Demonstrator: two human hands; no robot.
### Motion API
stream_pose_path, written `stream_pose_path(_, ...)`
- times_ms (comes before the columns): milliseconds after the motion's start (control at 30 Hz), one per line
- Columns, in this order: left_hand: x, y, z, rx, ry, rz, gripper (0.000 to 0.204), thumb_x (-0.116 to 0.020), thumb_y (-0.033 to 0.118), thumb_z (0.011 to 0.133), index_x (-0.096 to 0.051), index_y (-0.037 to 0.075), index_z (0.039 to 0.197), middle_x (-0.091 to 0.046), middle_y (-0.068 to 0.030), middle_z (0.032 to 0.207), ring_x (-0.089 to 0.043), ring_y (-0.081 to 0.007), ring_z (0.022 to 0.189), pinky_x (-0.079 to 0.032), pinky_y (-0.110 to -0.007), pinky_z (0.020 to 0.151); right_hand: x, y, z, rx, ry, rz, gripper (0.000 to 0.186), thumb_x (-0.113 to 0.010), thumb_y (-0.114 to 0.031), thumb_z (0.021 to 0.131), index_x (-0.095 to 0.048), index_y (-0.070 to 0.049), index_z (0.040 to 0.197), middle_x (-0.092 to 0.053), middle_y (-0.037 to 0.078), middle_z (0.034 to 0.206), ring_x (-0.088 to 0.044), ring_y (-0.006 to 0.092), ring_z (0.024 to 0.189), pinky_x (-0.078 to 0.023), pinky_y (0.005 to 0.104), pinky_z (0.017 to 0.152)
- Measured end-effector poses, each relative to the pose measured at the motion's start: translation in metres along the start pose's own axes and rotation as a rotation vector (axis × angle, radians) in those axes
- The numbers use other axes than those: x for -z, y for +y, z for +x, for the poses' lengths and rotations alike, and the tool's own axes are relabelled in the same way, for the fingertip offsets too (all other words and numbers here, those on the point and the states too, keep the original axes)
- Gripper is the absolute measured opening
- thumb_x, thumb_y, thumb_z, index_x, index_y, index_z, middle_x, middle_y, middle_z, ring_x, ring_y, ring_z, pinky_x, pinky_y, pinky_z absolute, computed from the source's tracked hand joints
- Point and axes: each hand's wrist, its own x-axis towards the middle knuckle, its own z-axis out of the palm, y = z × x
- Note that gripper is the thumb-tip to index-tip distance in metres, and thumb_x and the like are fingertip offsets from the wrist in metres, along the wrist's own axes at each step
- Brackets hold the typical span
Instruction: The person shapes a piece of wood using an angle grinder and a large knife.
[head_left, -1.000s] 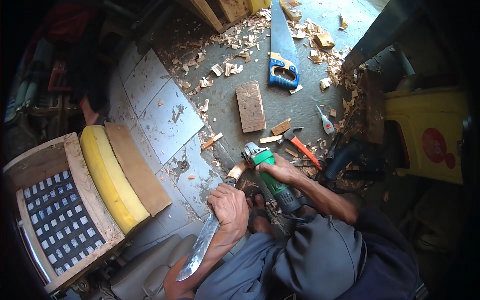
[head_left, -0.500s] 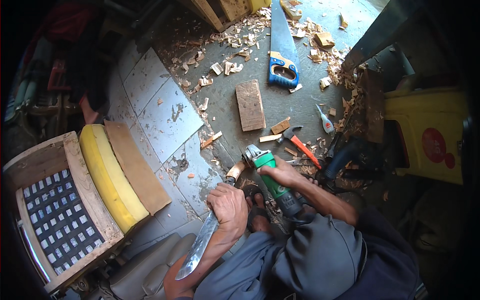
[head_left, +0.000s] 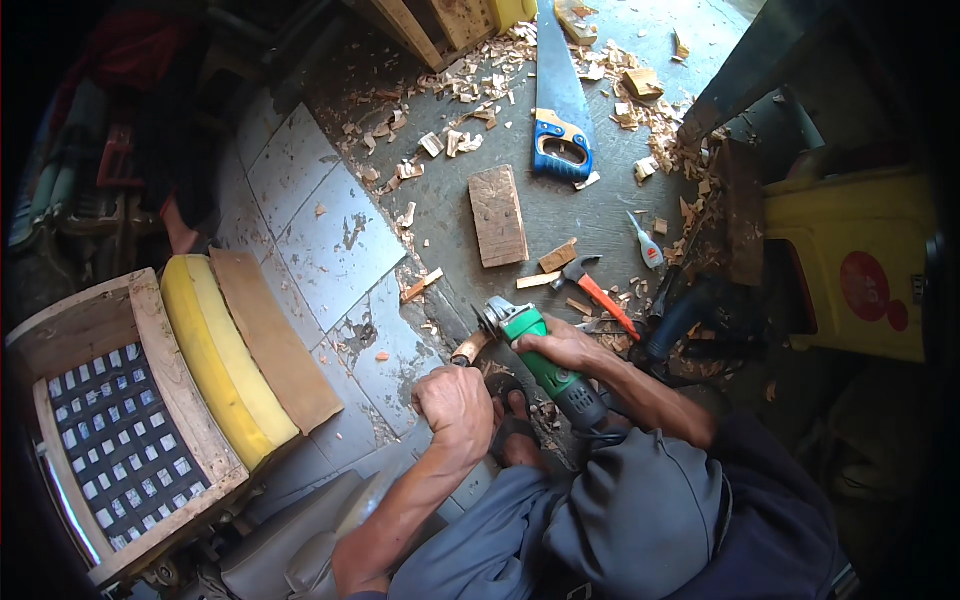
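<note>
My left hand (head_left: 455, 403) is closed round a large knife where its blade meets the handle. The knife's curved wooden handle (head_left: 470, 349) sticks out beyond my fist. The blade runs back along my left forearm, faint and partly hidden. In my right hand (head_left: 562, 345) is a green angle grinder (head_left: 553, 372), gripped round its body. The grinder's disc (head_left: 488, 318) sits right by the wooden handle; I cannot tell whether they touch. Beneath them shows a sandalled foot (head_left: 517, 425).
Beyond my hands lie a wooden block (head_left: 498, 216), a blue-handled saw (head_left: 563, 110), a hammer (head_left: 605, 300) and a small white bottle (head_left: 647, 242). Wood chips (head_left: 465, 143) litter the floor. A wooden frame with woven strips (head_left: 125, 430) stands left, a yellow container (head_left: 850, 260) right.
The knife has rolled in my left hand, so its bright blade no longer shows broadside. The grinder's head has shifted slightly left and down toward the handle.
</note>
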Motion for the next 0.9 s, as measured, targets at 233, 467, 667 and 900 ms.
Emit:
stream_pose_path(233,0.018,-0.014,0.009,-0.064,-0.018,-0.125,0.020,-0.061,0.015,0.089,-0.079,0.016,0.081,-0.075,-0.0061,0.073,-0.076,-0.0202,0.071,-0.056,-0.033,0.056,0.004,0.002,-0.006,-0.024,-0.030,0.000,0.077,-0.069,-0.051,0.079,-0.055,0.001,0.133,-0.067,0.022,0.121,-0.065,0.0299,0.109,-0.049,0.0383,0.094)
stream_pose_path(467,0.012,-0.018,0.012,-0.091,0.018,-0.161,0.020,-0.061,0.013,0.088,-0.079,0.014,0.081,-0.075,-0.0104,0.075,-0.076,-0.0229,0.072,-0.057,-0.032,0.060,0.007,0.002,-0.011,-0.050,-0.090,0.024,0.080,-0.068,-0.053,0.079,-0.054,-0.001,0.137,-0.066,0.021,0.122,-0.064,0.0318,0.110,-0.048,0.0388,0.095)
stream_pose_path(667,0.017,-0.030,0.020,-0.117,0.054,-0.186,0.020,-0.060,0.013,0.086,-0.079,0.013,0.080,-0.074,-0.0134,0.075,-0.076,-0.0245,0.073,-0.058,-0.034,0.067,0.005,0.009,-0.011,-0.013,-0.083,-0.004,0.083,-0.067,-0.057,0.077,-0.055,0.004,0.132,-0.065,0.025,0.123,-0.063,0.0355,0.113,-0.047,0.0412,0.097)
stream_pose_path(900,0.019,-0.027,0.016,-0.114,0.086,-0.164,0.019,-0.062,0.013,0.085,-0.079,0.014,0.078,-0.074,-0.0120,0.073,-0.076,-0.0230,0.071,-0.057,-0.033,0.065,0.010,0.007,-0.005,-0.078,-0.147,0.080,0.075,-0.067,-0.055,0.080,-0.057,-0.003,0.134,-0.066,0.021,0.122,-0.064,0.0294,0.111,-0.048,0.0390,0.095)
